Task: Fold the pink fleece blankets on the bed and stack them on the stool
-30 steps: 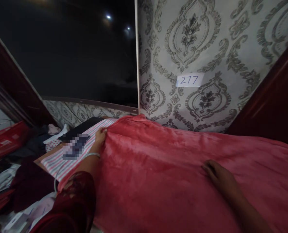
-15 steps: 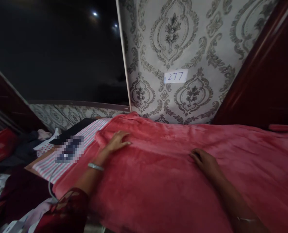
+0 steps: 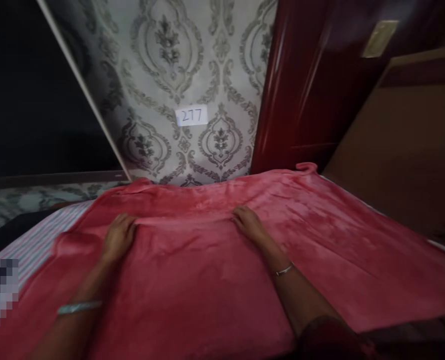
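A plush red blanket point(image 3: 192, 280) lies spread over the surface in front of me. My left hand point(image 3: 119, 235) is closed on the blanket at the left, fingers curled into the cloth. Further right, my right hand point(image 3: 247, 221) pinches the same blanket. Between the two hands a fold of the cloth is drawn into a straight ridge. Wrinkles run across the blanket to the right of my right hand. The fingertips of both hands are partly hidden in the pile.
A striped cloth point(image 3: 42, 240) shows beyond the blanket's left edge. Behind stand a large dark screen point(image 3: 38, 100), patterned wallpaper point(image 3: 184, 50) with a paper label point(image 3: 192, 115) reading 277, and a dark red glossy door frame point(image 3: 293, 90). A brown panel point(image 3: 406, 145) rises at the right.
My view has swung to the right. My left hand has gone from lying open on the blanket to gripping it, and a taut ridge now runs between both hands.
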Tool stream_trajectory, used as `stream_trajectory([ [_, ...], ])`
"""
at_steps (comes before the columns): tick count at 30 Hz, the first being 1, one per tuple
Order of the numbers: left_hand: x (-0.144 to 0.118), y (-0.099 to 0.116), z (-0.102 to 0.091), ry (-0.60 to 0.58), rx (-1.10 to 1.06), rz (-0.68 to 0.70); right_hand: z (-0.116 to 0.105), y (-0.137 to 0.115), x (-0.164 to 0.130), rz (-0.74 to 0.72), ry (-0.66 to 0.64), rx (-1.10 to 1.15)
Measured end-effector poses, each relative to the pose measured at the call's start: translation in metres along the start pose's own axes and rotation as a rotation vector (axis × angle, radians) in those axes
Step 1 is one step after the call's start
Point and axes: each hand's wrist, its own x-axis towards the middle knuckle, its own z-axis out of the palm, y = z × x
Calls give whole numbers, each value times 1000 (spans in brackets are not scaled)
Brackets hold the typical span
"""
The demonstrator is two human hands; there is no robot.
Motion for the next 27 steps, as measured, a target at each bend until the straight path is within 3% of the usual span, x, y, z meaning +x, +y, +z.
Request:
stream_trajectory([
  [4,-6,6,0,128,87,-18,-5,-5,3,-23,121,1],
  [10,-9,2,14,208,152,-31,-5,2,1,17,34,24],
  [19,-10,6,14,209,109,-89,-25,23,1,120,-11,76],
  [27,-12,14,8,162,49,-108,-28,16,4,192,106,49],
])
